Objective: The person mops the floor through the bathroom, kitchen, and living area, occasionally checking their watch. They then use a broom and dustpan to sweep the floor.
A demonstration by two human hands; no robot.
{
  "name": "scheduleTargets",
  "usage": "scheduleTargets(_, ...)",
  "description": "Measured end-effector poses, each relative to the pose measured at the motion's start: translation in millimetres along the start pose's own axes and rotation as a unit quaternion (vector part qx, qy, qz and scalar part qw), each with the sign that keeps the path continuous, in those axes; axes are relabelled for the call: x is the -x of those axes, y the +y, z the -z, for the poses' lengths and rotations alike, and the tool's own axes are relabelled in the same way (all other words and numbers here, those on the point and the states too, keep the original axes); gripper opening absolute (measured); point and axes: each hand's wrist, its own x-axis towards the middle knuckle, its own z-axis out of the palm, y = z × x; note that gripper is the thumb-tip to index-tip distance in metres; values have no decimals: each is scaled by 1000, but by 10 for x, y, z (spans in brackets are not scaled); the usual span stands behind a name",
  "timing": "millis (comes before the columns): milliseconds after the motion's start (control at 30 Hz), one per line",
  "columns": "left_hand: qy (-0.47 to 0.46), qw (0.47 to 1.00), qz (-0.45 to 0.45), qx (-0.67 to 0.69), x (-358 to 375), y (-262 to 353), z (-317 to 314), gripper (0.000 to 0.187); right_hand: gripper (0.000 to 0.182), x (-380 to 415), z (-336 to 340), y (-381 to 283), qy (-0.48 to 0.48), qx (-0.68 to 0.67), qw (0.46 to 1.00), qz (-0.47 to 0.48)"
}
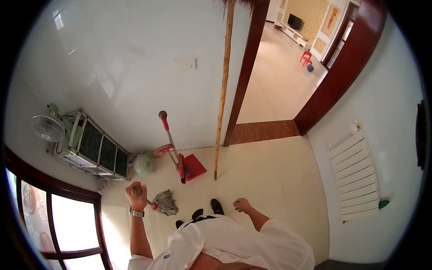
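My left hand (pixel 137 196), with a watch (pixel 136 212) on its wrist, is closed around the top of a mop handle (pixel 136 191). The grey string mop head (pixel 165 203) rests on the floor to the right of that hand, and most of the handle is hidden by foreshortening. On the other side of my body, my right hand (pixel 242 205) hangs with loosely bent fingers and holds nothing that I can see. My black shoes (pixel 216 206) are on the floor between the two hands.
A red dustpan (pixel 193 167) and a red-handled broom (pixel 168 135) stand by the wall. A long wooden pole (pixel 222 90) leans beside the doorway (pixel 270 130). Left are a rack (pixel 101 150), a fan (pixel 47 128) and a green bag (pixel 143 164); right, a radiator (pixel 355 175).
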Motion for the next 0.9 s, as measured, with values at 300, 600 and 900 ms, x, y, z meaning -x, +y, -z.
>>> scheduleTargets(300,47,997,13,-58,190,-3,-215,14,23,-457,463,-73,-72,85,993,-25)
scheduleTargets(600,104,994,-9,5,133,18,-126,8,26,-289,-15,-58,-104,39,993,-34)
scheduleTargets(900,111,992,65,-13,57,-384,439,13,25,14,-465,-106,-98,90,991,-16)
